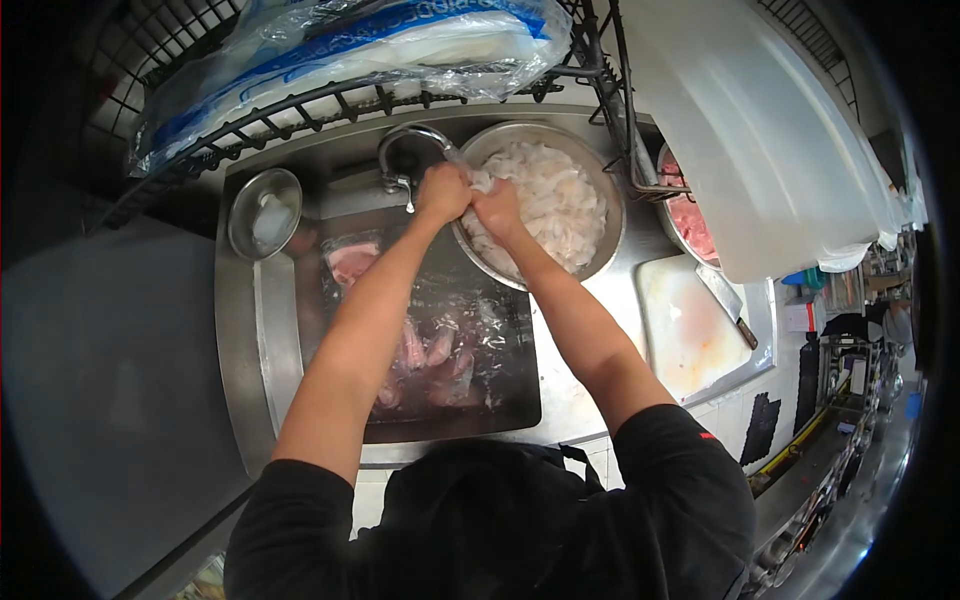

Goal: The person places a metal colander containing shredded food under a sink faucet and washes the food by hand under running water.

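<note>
L hand (443,193) & R hand (497,208) both curled on pale pc (482,181) by full bowl (617,215); amt done unclear; meat (440,347) in sink (241,360).

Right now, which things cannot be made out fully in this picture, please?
Head view: the full shape of the pale piece between left hand and right hand, covered by those hands.
Head view: part of the pink meat at right, behind the translucent plastic.
Head view: the plastic bag's top, cut off by the upper edge.
</note>
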Motion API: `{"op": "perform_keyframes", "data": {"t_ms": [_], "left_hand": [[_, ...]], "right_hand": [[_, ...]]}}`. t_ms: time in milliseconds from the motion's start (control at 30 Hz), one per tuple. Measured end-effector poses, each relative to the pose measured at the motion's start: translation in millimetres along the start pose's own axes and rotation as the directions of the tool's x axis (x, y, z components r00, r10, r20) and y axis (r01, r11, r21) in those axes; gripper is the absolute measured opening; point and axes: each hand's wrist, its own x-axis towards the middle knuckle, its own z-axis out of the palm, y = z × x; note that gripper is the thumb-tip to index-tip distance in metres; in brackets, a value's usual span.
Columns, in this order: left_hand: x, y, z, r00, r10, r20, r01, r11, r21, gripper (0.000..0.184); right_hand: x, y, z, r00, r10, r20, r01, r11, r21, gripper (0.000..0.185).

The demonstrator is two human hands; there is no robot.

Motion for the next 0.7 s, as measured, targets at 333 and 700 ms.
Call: {"op": "perform_keyframes", "data": {"t_ms": [333,700], "left_hand": [[7,10,-9,0.994,0.008,0.110,-0.021,0.992,0.125,0.032],[-5,8,7,1.000,0.000,0.028,-0.005,0.982,0.187,0.032]], "right_hand": [[-10,-13,-6,0.909,-0.397,0.126,0.368,0.623,-0.690,0.031],[-16,-28,-28,0.880,-0.292,0.375,0.469,0.407,-0.784,0.046]]}}
